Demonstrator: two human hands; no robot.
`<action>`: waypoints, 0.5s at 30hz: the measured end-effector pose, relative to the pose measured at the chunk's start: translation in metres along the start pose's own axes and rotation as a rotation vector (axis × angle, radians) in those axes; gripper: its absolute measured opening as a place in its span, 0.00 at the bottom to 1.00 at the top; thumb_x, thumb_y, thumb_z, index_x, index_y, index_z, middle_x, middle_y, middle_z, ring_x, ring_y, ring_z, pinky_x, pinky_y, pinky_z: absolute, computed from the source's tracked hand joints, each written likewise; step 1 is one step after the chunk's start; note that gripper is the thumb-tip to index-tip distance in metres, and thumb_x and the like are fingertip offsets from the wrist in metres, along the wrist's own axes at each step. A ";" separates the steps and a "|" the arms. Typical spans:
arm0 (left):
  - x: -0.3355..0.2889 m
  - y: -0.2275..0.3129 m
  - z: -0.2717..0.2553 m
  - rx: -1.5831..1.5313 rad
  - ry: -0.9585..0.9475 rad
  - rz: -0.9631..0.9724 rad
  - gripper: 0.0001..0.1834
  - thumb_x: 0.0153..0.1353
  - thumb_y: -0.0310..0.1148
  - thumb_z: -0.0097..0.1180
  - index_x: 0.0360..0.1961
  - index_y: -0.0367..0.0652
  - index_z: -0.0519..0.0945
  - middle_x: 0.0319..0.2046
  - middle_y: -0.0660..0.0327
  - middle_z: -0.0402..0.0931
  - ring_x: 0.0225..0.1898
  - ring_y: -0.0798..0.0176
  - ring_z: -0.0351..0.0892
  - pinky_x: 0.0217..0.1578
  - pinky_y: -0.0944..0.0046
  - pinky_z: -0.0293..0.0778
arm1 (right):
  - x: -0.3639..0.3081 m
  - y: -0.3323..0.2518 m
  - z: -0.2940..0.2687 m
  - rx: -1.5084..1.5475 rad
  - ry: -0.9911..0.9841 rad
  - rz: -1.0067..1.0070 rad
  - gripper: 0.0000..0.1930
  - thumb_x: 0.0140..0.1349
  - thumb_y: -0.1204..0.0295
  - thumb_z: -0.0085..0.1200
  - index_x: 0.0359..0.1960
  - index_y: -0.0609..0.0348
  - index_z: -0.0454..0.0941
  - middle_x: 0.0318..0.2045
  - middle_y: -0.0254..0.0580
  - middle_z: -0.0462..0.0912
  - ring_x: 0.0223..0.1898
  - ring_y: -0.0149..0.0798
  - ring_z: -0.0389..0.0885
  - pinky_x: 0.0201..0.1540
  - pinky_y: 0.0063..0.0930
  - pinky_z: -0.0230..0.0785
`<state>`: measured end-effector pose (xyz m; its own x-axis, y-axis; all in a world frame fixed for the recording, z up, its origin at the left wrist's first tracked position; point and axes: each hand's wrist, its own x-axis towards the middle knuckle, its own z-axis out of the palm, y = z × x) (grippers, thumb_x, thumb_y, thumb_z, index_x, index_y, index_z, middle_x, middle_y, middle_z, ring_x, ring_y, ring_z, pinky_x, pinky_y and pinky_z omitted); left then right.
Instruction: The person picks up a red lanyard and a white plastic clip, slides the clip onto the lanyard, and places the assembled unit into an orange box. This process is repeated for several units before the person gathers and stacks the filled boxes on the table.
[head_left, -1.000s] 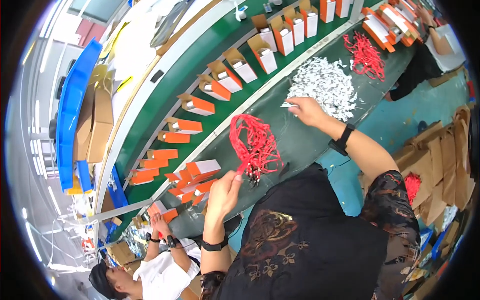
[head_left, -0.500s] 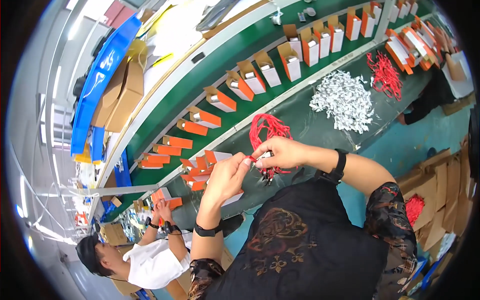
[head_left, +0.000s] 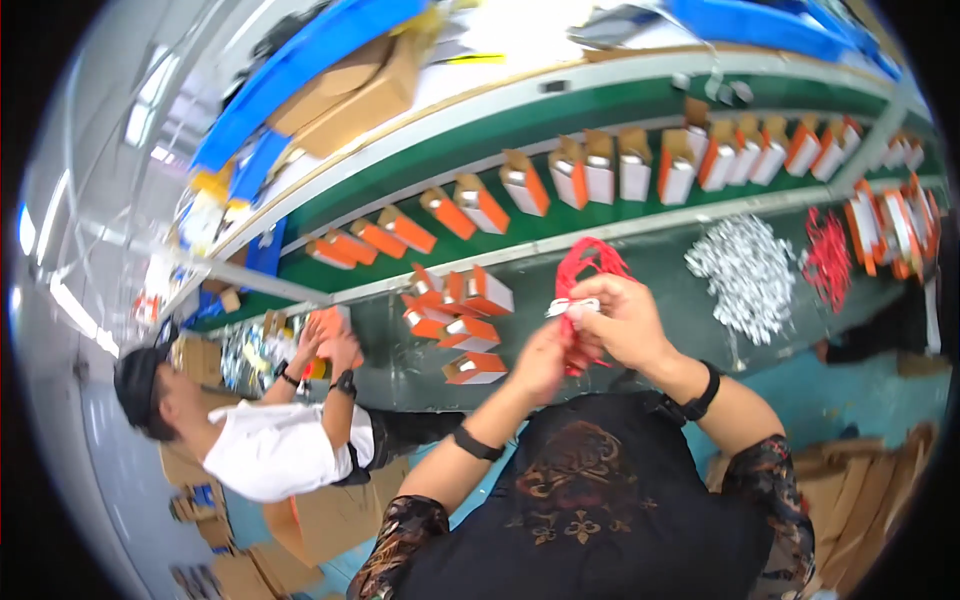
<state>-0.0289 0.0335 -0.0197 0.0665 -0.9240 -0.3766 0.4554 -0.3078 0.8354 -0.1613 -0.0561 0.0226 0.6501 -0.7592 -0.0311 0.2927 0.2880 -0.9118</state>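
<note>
My left hand (head_left: pixel 543 362) is closed, its fingertips on a red cord (head_left: pixel 568 328) just below my right fingers. My right hand (head_left: pixel 632 325) is closed too, with thumb and fingers pinching a small white piece (head_left: pixel 572 306) that looks like a folded strip. The two hands nearly touch over the dark worktable. Just beyond them lies a bundle of red cords (head_left: pixel 590 258), partly hidden by my right hand. The lower ends of the cords are blurred between my fingers.
Orange-and-white boxes (head_left: pixel 470 335) stand left of my hands; a row of open boxes (head_left: pixel 525 183) lines the green conveyor beyond. To the right are a heap of white pieces (head_left: pixel 745 275) and more red cords (head_left: pixel 826 258). A co-worker (head_left: pixel 290 435) handles an orange box at left.
My view has turned, and the scene sits differently in it. My hands have come closer together, and a white piece now shows at my right fingertips. The co-worker's hands have spread on the box.
</note>
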 end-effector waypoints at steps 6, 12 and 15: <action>-0.024 -0.002 -0.005 -0.234 -0.028 0.110 0.18 0.73 0.46 0.42 0.36 0.45 0.75 0.20 0.61 0.76 0.23 0.62 0.77 0.25 0.63 0.71 | 0.015 -0.010 0.016 -1.258 0.011 -0.856 0.10 0.47 0.78 0.61 0.34 0.62 0.82 0.27 0.46 0.80 0.30 0.49 0.81 0.35 0.37 0.76; -0.050 0.062 -0.068 1.292 0.097 0.928 0.10 0.65 0.38 0.56 0.32 0.42 0.77 0.25 0.58 0.78 0.26 0.56 0.79 0.28 0.57 0.73 | 0.032 -0.010 0.027 -0.791 -0.868 0.044 0.05 0.54 0.76 0.64 0.31 0.61 0.81 0.25 0.38 0.80 0.28 0.35 0.81 0.32 0.29 0.73; -0.050 0.045 -0.071 0.560 0.218 0.654 0.07 0.68 0.33 0.55 0.36 0.40 0.77 0.25 0.64 0.75 0.24 0.68 0.75 0.27 0.64 0.72 | 0.041 0.021 0.042 0.010 -0.719 0.269 0.04 0.59 0.77 0.61 0.31 0.62 0.79 0.28 0.39 0.82 0.28 0.30 0.80 0.32 0.23 0.72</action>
<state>0.0509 0.0820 0.0087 0.3551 -0.9076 0.2242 -0.2302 0.1476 0.9619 -0.0992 -0.0571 0.0190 0.9949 -0.0972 0.0258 0.0643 0.4167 -0.9068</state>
